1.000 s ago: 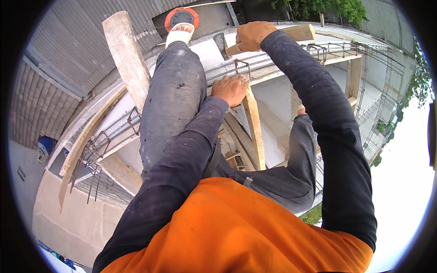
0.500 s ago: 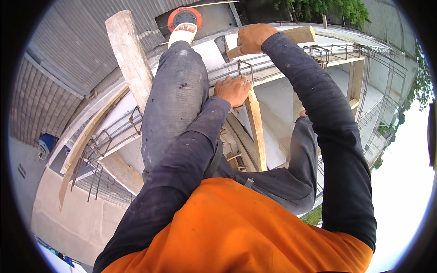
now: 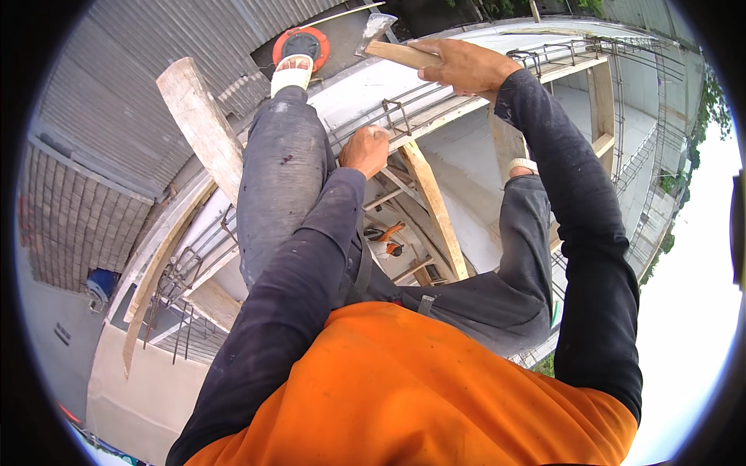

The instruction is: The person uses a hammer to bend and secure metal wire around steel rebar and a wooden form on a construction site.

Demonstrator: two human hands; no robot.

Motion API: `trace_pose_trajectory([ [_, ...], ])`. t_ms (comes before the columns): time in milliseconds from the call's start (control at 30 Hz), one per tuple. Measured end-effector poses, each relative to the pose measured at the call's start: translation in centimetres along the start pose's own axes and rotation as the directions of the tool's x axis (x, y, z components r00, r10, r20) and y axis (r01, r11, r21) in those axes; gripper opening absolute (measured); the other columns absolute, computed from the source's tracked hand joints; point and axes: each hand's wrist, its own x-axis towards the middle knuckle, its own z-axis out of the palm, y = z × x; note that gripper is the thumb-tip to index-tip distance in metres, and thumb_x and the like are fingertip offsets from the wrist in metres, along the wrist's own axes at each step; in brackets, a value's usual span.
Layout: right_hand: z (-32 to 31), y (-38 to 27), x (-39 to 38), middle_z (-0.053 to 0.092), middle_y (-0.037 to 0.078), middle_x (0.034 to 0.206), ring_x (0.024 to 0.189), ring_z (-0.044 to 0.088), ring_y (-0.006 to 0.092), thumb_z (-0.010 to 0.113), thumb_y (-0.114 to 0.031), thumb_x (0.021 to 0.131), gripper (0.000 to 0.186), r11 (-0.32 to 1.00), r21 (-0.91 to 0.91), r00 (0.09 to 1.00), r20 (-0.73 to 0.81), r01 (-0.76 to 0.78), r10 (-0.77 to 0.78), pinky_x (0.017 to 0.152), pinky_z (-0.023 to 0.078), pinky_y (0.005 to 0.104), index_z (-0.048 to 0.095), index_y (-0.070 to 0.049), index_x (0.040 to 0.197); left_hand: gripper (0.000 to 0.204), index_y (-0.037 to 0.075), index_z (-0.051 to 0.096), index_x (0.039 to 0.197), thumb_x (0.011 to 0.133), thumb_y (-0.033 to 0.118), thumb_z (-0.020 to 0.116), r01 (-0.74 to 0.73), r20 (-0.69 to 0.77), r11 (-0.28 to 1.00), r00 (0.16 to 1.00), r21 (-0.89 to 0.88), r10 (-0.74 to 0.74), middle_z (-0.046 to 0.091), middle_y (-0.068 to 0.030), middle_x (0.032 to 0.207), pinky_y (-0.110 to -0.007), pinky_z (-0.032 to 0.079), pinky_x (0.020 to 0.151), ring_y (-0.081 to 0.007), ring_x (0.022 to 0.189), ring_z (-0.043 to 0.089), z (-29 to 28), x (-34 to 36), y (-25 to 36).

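Note:
My right hand [image 3: 472,65] is wrapped round the wooden handle of a hatchet [image 3: 402,54]. The grey metal head points up and to the left, above the concrete beam. Lower and to the left, my left hand [image 3: 365,151] is closed at the near edge of the formwork board [image 3: 435,118], beside my bent left knee. Whatever its fingers hold is hidden. Thin steel bars [image 3: 395,113] run along the beam just beyond that hand. A rough timber prop [image 3: 434,203] slants down from the board to the right of it.
Between my legs there is a deep drop, with another person [image 3: 386,242] far below. At left a thick plank [image 3: 200,116] leans up beside rebar [image 3: 185,289]. An orange round object [image 3: 320,48] lies by my left foot. Corrugated roofing [image 3: 148,85] spreads at far left.
My right hand has turned the hatchet, so its head now points left instead of the handle end pointing right. My left hand has drawn into a closed grip and shifted slightly left.

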Motion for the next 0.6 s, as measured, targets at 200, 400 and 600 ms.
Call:
trace_pose_trajectory([
  [200, 3.4, 4.3, -6.4, 0.067, 0.014, 0.087, 0.069, 0.066, 0.0204, 0.067, -0.035, 0.089, 0.058, 0.909, 0.357, 0.875, -0.484, 0.214, -0.016, 0.067, 0.055, 0.0370, 0.058, -0.001, 0.137, 0.048, 0.009, 0.071, 0.124, 0.097, 0.041, 0.047, -0.018, -0.069, 0.998, 0.997, 0.063, 0.023, 0.072, -0.0216, 0.117, -0.046, 0.049, 0.100, -0.0404, 0.115, 0.066, 0.7, 0.3, 0.2],
  [400, 2.3, 6.7, -16.6, 0.058, 0.004, 0.072, 0.063, 0.060, 0.0119, 0.067, -0.037, 0.094, 0.053, 0.713, 0.701, 0.885, -0.345, 0.022, 0.312, 0.056, 0.049, 0.0273, 0.056, -0.002, 0.132, 0.051, 0.006, 0.071, 0.125, 0.094, 0.042, 0.054, -0.042, -0.102, 0.999, 0.994, 0.019, 0.044, 0.071, -0.0213, 0.123, -0.048, 0.047, 0.103, -0.0420, 0.115, 0.065, 0.6, -0.5, 0.5],
  [600, 6.2, 8.0, -27.9, 0.058, 0.006, 0.073, 0.061, 0.058, 0.0132, 0.065, -0.028, 0.093, 0.043, 0.471, 0.707, 0.404, -0.696, 0.527, 0.593, 0.053, 0.047, 0.0256, 0.056, 0.002, 0.122, 0.035, 0.005, 0.073, 0.118, 0.094, 0.029, 0.062, -0.325, -0.191, 0.916, 0.909, 0.236, 0.371, 0.073, -0.0195, 0.116, -0.044, 0.051, 0.098, -0.0346, 0.108, 0.069, 0.0, -4.4, 4.1],
])
